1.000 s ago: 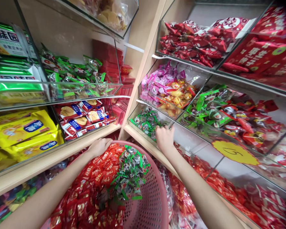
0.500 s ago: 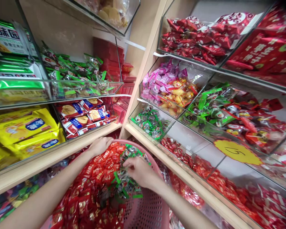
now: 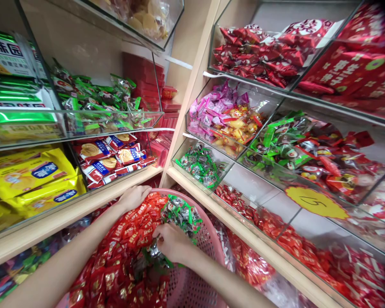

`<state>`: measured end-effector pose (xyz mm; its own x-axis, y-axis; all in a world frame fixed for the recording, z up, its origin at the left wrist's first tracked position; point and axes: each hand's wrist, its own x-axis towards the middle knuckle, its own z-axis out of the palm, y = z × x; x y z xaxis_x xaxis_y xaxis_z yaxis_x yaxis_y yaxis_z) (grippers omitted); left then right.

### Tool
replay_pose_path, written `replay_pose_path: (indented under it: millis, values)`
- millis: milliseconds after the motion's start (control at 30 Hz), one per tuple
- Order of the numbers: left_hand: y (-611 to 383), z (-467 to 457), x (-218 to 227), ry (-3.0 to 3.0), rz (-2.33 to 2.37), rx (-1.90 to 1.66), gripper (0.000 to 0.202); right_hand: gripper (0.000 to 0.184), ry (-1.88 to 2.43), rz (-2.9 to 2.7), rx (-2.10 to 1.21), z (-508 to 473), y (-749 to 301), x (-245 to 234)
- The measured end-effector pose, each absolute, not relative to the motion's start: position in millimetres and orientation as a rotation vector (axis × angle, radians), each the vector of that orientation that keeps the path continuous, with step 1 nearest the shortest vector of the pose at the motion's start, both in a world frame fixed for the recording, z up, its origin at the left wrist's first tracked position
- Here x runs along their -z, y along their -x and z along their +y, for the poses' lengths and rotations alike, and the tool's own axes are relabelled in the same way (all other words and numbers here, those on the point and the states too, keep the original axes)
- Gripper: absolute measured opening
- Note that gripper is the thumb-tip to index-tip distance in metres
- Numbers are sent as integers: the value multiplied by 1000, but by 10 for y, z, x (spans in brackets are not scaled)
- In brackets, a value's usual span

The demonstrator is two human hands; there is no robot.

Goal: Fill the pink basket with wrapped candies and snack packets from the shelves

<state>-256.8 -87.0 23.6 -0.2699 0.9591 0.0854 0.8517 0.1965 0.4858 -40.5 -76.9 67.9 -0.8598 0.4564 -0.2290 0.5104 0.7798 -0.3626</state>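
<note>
Green candies (image 3: pixel 184 212), red packets (image 3: pixel 125 239) share a basket (image 3: pixel 207 233); right grip (image 3: pixel 176 246) clutches candies, left grip (image 3: pixel 133 199) the rim (image 3: pixel 218 244).

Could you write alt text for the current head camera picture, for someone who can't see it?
A person's right hand is among green-and-silver sweets in a pink basket, beside red sweets, while the left hand is at its rim. Wooden shelves of colourful packets meet in a corner beyond, with a yellow tag at right.
</note>
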Motion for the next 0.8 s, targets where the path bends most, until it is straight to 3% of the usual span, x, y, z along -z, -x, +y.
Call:
replay_pose_path:
  millis: [267, 433, 633, 800]
  values:
    - [2572, -864, -233, -1695, 2304, -605, 53, 34, -767, 2819, 591, -803, 454, -632]
    - [2567, -873, -252, -1702, 2345, -538, 55, 20, -803, 2840, 462, -836, 466, -696]
    - [2573, -861, -234, -1673, 2312, -600, 52, 22, -839, 3040, 383, -595, 462, -1137]
    - [2574, -855, -238, -1704, 2294, -596, 51, 27, -1147, 3167, 162, -20, 479, -1544]
